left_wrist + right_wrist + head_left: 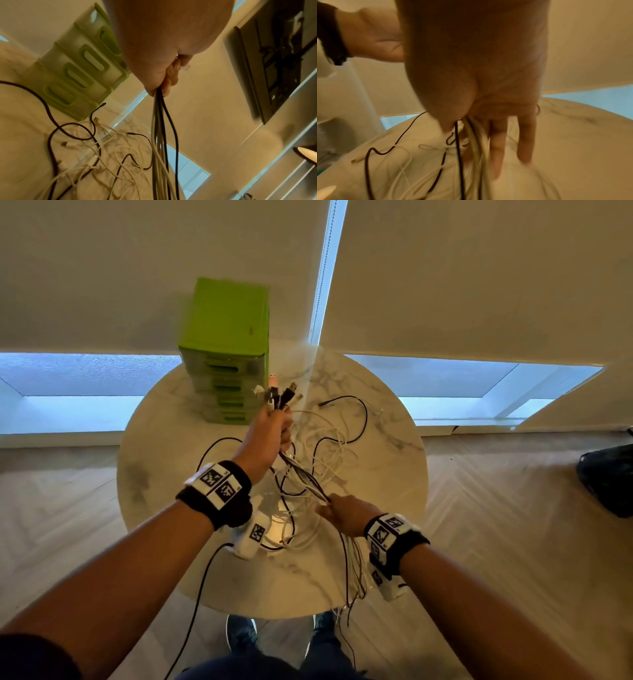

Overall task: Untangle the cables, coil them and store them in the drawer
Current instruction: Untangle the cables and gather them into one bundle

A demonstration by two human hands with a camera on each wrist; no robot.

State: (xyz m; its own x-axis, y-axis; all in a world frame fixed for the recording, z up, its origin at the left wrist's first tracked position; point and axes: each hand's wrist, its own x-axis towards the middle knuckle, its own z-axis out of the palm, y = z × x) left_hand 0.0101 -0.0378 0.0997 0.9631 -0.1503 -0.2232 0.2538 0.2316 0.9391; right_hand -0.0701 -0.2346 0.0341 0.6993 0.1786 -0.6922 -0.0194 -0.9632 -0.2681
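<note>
Both hands (left point(270, 433) raised; right point(346, 517) low) grip cables point(305, 477)

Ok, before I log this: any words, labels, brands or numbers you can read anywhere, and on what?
None readable.
Green drawer unit: a small red mark on its top, too blurred to read.
Left wristband and right wristband: black-and-white square marker patterns with tiny characters beside them, too small to read.
Cable plugs above the left hand: no legible markings.

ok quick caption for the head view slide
Left hand grips the cables by their plugs, right hand runs down them over a round table.
</note>
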